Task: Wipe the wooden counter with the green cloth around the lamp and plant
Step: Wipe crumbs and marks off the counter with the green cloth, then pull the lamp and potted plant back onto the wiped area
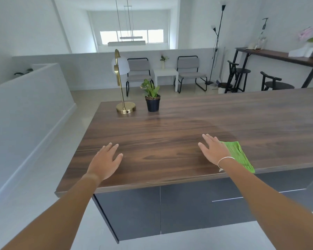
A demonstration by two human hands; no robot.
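Note:
The wooden counter (188, 123) stretches out in front of me. A brass lamp (125, 107) with a white shade stands at its far left corner, and a small plant in a black pot (152, 103) sits just right of it. A green cloth (239, 155) lies flat near the front edge. My right hand (214, 149) hovers palm down with fingers spread, just left of the cloth and partly in front of its left edge. Further left, my left hand (106, 160) is flat and spread over the counter, holding nothing.
Dark cabinet fronts (188, 210) hang under the counter's front edge. A low white wall (25, 109) runs along the left. Beyond the counter stand grey chairs (138, 73), a white side table (165, 74), black stools (275, 83) and a high dark table (278, 55).

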